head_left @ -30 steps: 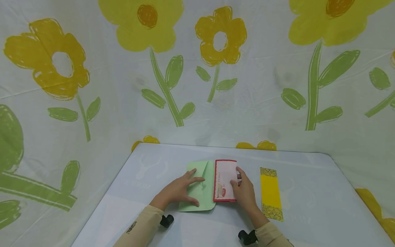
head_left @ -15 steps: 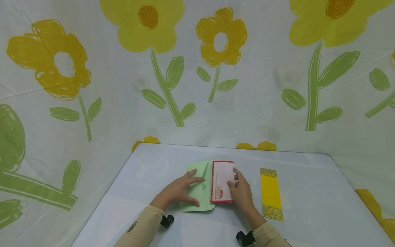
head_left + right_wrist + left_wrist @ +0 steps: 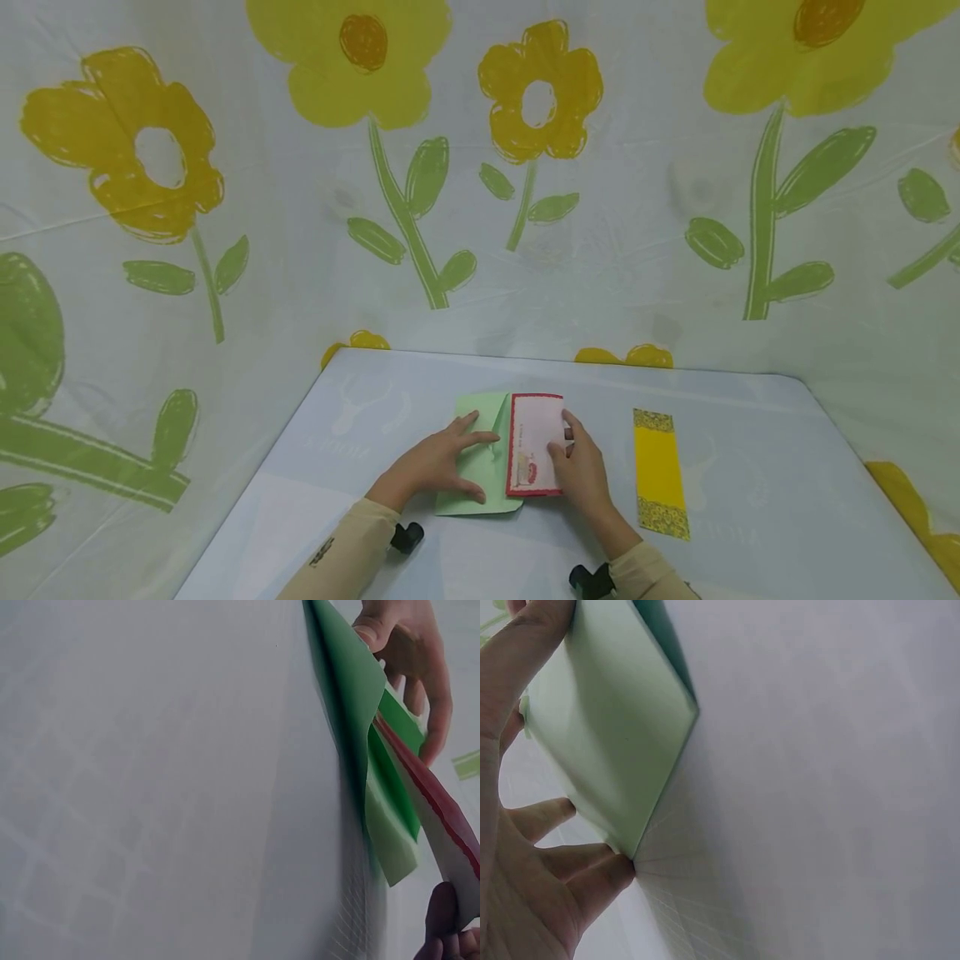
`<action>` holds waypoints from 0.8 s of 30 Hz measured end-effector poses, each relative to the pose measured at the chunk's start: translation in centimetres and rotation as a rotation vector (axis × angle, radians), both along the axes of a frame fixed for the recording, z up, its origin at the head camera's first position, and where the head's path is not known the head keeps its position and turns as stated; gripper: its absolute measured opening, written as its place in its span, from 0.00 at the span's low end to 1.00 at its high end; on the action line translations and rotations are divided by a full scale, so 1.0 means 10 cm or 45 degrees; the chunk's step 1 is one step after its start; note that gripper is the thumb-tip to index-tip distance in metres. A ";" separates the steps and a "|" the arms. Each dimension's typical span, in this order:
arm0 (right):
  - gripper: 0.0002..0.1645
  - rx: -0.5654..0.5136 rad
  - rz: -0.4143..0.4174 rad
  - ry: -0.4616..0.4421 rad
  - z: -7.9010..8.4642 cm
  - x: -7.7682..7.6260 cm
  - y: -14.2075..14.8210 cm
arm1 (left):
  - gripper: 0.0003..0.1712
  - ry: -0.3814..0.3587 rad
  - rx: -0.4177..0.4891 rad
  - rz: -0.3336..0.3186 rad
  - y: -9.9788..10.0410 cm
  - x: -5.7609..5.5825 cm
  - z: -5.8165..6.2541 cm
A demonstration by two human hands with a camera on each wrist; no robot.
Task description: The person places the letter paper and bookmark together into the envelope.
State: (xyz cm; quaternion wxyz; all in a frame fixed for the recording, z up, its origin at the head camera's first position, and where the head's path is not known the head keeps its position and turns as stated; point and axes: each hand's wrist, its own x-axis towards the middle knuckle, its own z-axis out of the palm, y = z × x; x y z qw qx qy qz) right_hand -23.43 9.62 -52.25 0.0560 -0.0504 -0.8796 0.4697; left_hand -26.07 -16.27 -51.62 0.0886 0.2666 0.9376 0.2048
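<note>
A pale green envelope (image 3: 480,475) lies on the table, its mouth facing right. My left hand (image 3: 438,460) holds it, thumb at the near edge and fingers spread across toward the far edge. Fingertips (image 3: 622,866) touch the envelope's edge in the left wrist view. My right hand (image 3: 585,471) pinches the right edge of a white card with a red border (image 3: 536,442), thumb on top. The card covers most of the envelope's right-hand flap. In the right wrist view, the card's tip (image 3: 405,757) sits between the green layers at the mouth; how deep is hidden.
A yellow paper strip with patterned gold ends (image 3: 660,475) lies right of the right hand. The white table (image 3: 780,467) ends at a flower-printed cloth (image 3: 615,292) behind. Black wrist cameras (image 3: 407,537) sit below both hands.
My right hand has moved left with the card, bringing its left edge to the envelope's mouth and over more of the flap. The left hand and envelope have stayed in place.
</note>
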 end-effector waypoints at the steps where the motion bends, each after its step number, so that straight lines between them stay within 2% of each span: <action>1: 0.40 -0.004 0.002 -0.001 0.00 0.01 -0.01 | 0.54 0.000 0.001 0.000 0.00 0.00 0.00; 24: 0.39 0.013 0.029 0.019 -0.05 0.03 -0.12 | 0.55 0.026 0.004 -0.001 -0.01 0.00 -0.02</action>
